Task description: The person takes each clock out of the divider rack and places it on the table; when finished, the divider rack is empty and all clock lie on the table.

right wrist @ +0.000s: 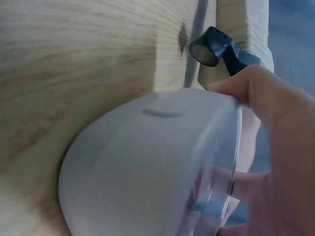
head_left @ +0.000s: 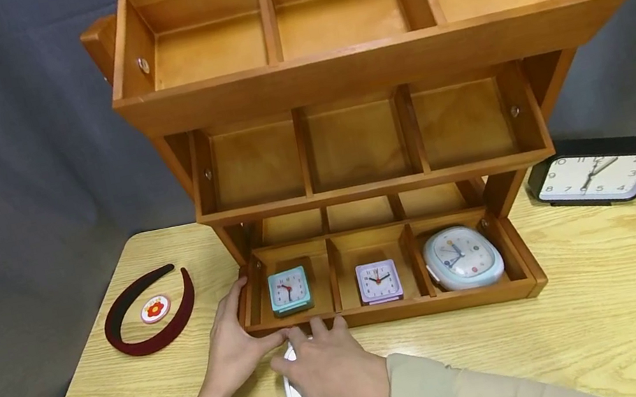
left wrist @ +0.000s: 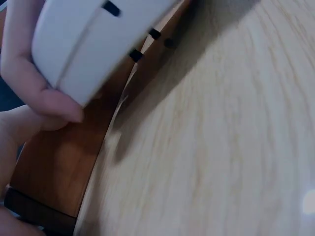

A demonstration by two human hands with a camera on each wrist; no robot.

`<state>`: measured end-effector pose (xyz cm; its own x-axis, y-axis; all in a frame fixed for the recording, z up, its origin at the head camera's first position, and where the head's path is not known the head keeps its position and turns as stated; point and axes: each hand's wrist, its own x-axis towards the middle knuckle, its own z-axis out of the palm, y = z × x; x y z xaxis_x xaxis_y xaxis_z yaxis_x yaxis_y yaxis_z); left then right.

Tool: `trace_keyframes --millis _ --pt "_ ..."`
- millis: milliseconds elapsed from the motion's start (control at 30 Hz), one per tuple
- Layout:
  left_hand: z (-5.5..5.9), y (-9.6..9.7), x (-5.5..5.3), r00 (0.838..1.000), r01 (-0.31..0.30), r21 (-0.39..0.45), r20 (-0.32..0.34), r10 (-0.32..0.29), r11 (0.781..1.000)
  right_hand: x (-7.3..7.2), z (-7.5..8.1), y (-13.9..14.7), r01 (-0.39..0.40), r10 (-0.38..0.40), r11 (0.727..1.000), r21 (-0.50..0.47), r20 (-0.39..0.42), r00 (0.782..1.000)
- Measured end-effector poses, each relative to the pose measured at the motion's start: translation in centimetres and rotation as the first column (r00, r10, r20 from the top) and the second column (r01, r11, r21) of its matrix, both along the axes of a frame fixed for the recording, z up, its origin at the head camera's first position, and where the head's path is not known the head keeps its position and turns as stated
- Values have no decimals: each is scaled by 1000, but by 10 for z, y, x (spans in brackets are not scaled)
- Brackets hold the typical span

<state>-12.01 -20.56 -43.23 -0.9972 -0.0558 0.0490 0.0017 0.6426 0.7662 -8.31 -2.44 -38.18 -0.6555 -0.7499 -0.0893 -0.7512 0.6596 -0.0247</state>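
My right hand grips a white rounded clock in front of the wooden organizer, thumb at its near end and fingers at its far end. In the right wrist view the clock's white body shows with a clear front cover. Black nubs stand out on the casing in the left wrist view. My left hand rests on the front left corner of the organizer, straight fingers along its side and thumb along its front. In the bottom tier sit a teal clock, a lilac clock and a light blue clock.
The organizer's upper tier and middle tier lean out above the bottom tier. Left on the table lie a dark red headband and a round flower badge. A black-framed clock stands at the right.
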Motion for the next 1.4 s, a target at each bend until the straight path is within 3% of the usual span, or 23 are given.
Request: trace_keyframes --millis 733,1100,1267,1400 --pt "1 0 0 1000 -3 -19 12 3 1000 2 -8 -1 47 -46 999 21 -30 998" --pt "0 -1 2 999 5 -26 -35 -6 1000 -3 27 27 35 -24 992 -118 91 996" --pt "1 -1 1 999 12 -34 -40 -13 999 -18 42 47 -29 59 965 -261 106 993" --pt "1 1 1 999 3 -34 -33 -4 999 -34 47 61 -52 150 899 -436 193 970"
